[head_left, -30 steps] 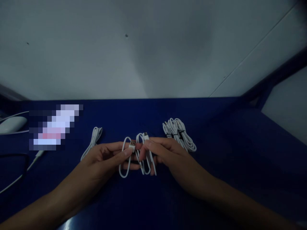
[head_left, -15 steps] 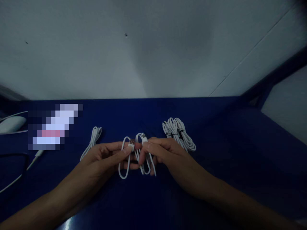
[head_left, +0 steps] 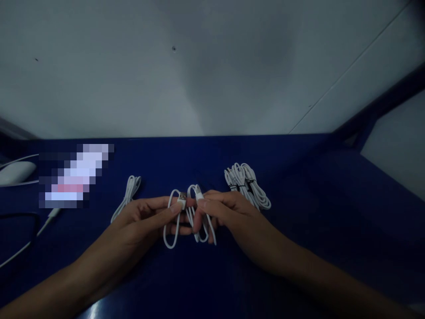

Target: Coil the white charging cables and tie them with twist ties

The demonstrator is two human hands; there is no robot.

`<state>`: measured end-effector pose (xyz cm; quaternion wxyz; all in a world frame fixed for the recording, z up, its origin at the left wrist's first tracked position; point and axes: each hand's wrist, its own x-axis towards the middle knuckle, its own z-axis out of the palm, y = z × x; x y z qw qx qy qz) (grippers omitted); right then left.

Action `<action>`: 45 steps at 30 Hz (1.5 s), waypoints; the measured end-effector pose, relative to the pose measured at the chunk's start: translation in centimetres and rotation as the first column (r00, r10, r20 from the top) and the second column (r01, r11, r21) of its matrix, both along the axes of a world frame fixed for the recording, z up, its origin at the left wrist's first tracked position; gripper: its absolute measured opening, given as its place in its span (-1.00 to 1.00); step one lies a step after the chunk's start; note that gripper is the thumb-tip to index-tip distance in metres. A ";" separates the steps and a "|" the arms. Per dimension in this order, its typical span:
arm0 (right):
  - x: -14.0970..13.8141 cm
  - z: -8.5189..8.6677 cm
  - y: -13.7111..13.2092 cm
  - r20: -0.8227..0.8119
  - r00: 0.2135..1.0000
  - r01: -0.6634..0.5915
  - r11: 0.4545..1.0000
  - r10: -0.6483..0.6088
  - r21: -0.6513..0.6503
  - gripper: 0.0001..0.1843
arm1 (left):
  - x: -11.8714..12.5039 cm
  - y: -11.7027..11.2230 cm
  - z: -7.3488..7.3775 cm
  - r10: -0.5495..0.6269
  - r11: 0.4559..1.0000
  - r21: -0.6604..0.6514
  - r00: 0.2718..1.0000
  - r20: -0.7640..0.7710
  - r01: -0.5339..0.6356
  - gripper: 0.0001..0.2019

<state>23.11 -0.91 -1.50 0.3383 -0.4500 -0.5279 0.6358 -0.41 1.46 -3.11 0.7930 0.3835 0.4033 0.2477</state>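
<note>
Between my hands is a looped white USB cable [head_left: 169, 241], held above the blue table. My left hand [head_left: 146, 217] pinches its metal-tipped USB plug between thumb and fingers, with one loop hanging below. My right hand [head_left: 226, 210] grips the coil and the other connector [head_left: 199, 195], thumb on top. The fingers of both hands nearly meet around the coil, so part of it is hidden. Beyond my left hand lies another coiled white cable [head_left: 131, 190]. Beyond my right hand rests a pile of white cables [head_left: 247, 184] bound with black ties.
At the left a pixelated bright-screened device [head_left: 79, 173] has a white cable [head_left: 43, 226] plugged into its near end. A white mouse-shaped object [head_left: 18, 173] lies further left. A pale wall [head_left: 139, 88] rises behind the blue table [head_left: 315, 212], and a blue frame bar [head_left: 381, 104] slants at the right.
Both hands stay almost in place, still holding the cable. The connectors have tilted very slightly; nothing has been let go.
</note>
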 end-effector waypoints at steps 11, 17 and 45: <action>0.2 0.0 -0.1 0.016 1.000 -0.008 1.000 0.008 0.016 -0.47 | 0.2 -0.1 0.3 -0.004 1.000 0.012 1.000 -0.009 0.004 -0.74; 0.1 0.2 0.0 0.056 0.998 -0.015 1.000 0.014 0.014 -0.45 | 0.5 0.0 0.7 -0.019 0.999 0.036 1.000 -0.010 0.020 -0.75; -0.1 0.6 -0.2 -0.001 1.000 -0.029 1.000 0.029 0.001 -0.48 | 0.5 -0.1 0.8 -0.016 1.000 0.018 1.000 -0.010 0.016 -0.76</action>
